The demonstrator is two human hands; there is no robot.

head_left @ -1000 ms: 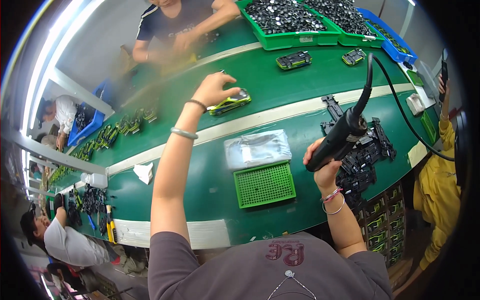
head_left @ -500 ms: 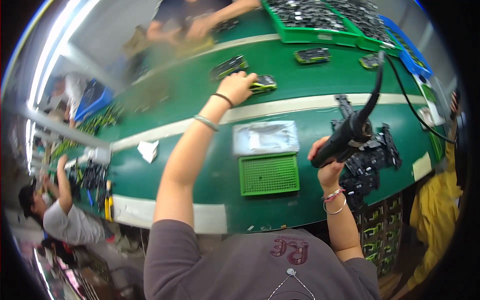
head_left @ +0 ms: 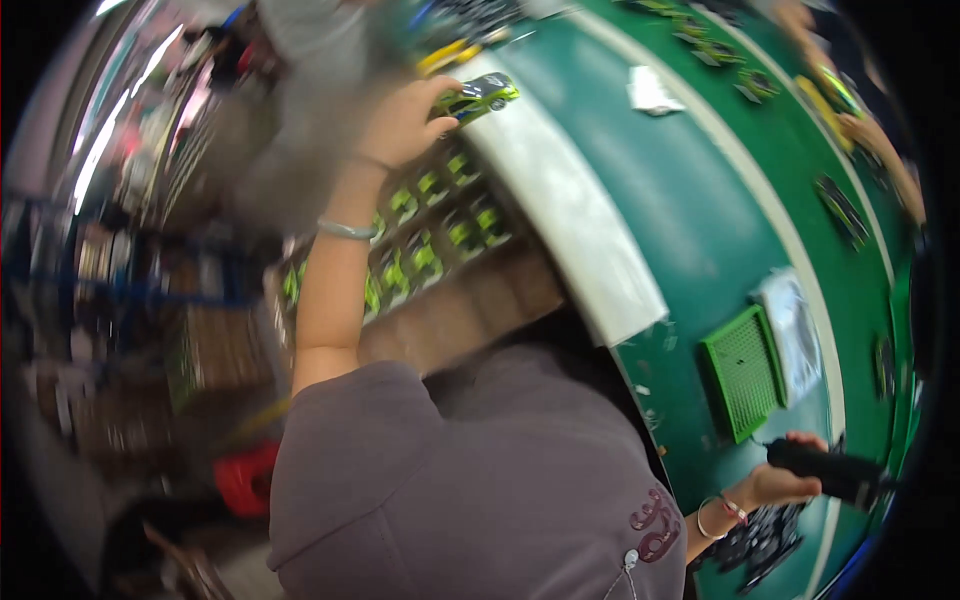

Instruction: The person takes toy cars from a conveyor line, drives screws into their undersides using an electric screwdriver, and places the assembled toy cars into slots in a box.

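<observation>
My left hand point(head_left: 398, 122) is closed on a green and black toy car point(head_left: 488, 95), held up at the upper left. Below that hand stands a brown divided carton point(head_left: 460, 320) with several green and black cars in its compartments. At the lower right, my right hand point(head_left: 782, 485) wraps round a black, cylindrical electric screwdriver point(head_left: 830, 472). Its tip is hard to make out. A green mesh tray point(head_left: 745, 375) lies on the bench just beyond the right hand, beside a silvery plastic bag point(head_left: 793, 330). Black plastic parts point(head_left: 755, 550) lie under the right forearm.
The green bench point(head_left: 650, 230) curves along the right, with a white strip point(head_left: 590, 240) on its near edge. A crumpled white tissue point(head_left: 652, 92) lies on it. More toy cars point(head_left: 715, 48) sit on the far belt, near a co-worker's arm point(head_left: 885, 160). A red object point(head_left: 245, 480) stands lower left.
The view has swung left. My left hand has taken the toy car off the belt and carried it over beside the carton. My right hand still holds the screwdriver.
</observation>
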